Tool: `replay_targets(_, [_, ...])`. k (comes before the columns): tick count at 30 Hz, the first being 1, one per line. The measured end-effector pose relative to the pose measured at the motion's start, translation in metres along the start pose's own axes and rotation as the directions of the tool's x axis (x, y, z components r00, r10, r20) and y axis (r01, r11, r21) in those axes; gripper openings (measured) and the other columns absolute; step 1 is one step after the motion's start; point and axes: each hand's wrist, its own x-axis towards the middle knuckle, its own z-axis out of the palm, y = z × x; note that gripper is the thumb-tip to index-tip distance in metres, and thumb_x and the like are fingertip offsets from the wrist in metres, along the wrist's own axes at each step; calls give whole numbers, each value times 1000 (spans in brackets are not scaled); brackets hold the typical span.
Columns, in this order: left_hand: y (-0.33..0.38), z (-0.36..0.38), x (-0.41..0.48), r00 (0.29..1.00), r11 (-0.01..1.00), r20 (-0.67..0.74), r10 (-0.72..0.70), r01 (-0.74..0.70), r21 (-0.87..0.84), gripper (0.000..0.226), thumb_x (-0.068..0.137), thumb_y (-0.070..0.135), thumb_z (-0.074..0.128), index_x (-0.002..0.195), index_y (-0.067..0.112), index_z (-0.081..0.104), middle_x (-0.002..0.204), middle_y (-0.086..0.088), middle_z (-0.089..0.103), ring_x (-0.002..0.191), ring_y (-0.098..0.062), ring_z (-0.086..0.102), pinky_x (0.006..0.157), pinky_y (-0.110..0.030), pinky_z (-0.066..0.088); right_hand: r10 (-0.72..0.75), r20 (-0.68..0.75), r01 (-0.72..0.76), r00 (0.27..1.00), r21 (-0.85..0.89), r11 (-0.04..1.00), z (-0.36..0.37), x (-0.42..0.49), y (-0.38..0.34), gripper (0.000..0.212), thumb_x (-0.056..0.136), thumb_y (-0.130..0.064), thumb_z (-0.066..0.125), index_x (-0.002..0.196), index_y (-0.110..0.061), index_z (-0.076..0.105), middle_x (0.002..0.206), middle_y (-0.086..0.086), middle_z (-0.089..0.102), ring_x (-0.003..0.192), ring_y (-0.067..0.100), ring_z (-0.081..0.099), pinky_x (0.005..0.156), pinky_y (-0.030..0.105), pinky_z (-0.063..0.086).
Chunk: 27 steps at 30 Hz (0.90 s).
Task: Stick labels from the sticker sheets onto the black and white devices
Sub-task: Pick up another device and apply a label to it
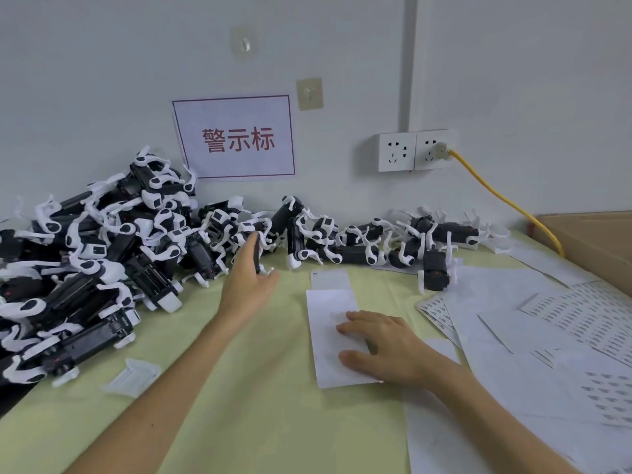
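A big heap of black and white devices (102,254) lies at the left, and a looser row of devices (369,241) runs along the wall. My left hand (248,278) reaches into the edge of the heap, fingers curled around a black and white device (257,249). My right hand (379,343) rests flat, fingers spread, on a white sticker sheet (328,340) in the middle of the yellow-green table (239,388). A second narrow sheet (330,278) pokes out behind it.
More sticker sheets (561,336) with printed labels are spread at the right. A cardboard box (591,244) stands at the far right, a yellow cable (502,196) running to a wall socket (417,150). A small clear plastic piece (131,376) lies near the heap.
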Motion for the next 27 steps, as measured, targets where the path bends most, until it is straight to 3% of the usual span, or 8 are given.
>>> replay_targets(5, [2,-14,52,996,992,26,-81,83,-95,87,95,20,68,162,35,14,138,22,34,75,25,56,70,-12,38,-7,2,7,1000,7,1000,-2,0,-1,52,98,-59,51,146,-40,50,162,-15,33,149,2,23,109,24,14])
replay_targets(9, [-7,-10,71,955,957,159,-252,270,-106,51,97,22,65,144,23,45,120,0,58,107,-21,63,101,-41,50,-8,9,8,1000,8,1000,-4,0,-2,50,99,-58,49,144,-38,51,160,-14,36,148,2,25,107,23,15])
replay_targets(11, [-6,-6,71,957,956,114,-266,277,-93,32,96,17,64,127,19,57,107,-8,58,100,-30,63,99,-44,52,-6,-8,6,1000,7,1000,-5,0,-3,48,100,-58,49,143,-37,52,159,-15,38,147,2,28,107,23,16])
replay_targets(13, [-2,-2,70,967,939,11,-254,249,-239,24,95,11,63,119,13,62,87,-6,55,74,-24,57,79,-37,53,-7,-26,7,1000,3,1000,-5,-1,-6,47,102,-56,45,143,-35,51,156,-17,41,145,3,32,112,25,15])
replay_targets(15, [11,1,65,947,822,-40,-318,254,-510,19,96,8,59,114,10,65,69,-1,49,52,-14,43,61,-29,46,3,-53,-1,999,33,999,-6,-1,-10,48,104,-54,39,147,-35,46,154,-17,44,144,5,34,118,31,12])
replay_targets(18, [44,1,46,920,458,128,-370,301,-837,9,95,18,58,101,15,64,54,4,40,41,-11,25,46,-22,36,43,-138,-16,989,187,982,-13,-3,-12,49,105,-53,41,151,-39,37,151,-17,45,143,6,35,122,35,16])
replay_targets(23, [88,2,3,910,188,385,-156,410,-892,15,87,25,61,95,14,67,62,1,39,49,-14,31,45,-20,40,119,-201,52,972,681,730,-26,-10,-25,77,85,-64,63,151,-50,26,145,-29,45,131,-13,43,106,19,36])
replay_targets(27, [87,13,-28,859,-30,502,-102,501,-865,33,81,32,63,105,9,66,77,-2,56,69,-17,46,69,-25,41,72,-168,83,983,762,642,-27,-12,-35,78,80,-53,72,148,-45,37,136,-25,58,127,0,57,112,38,41])
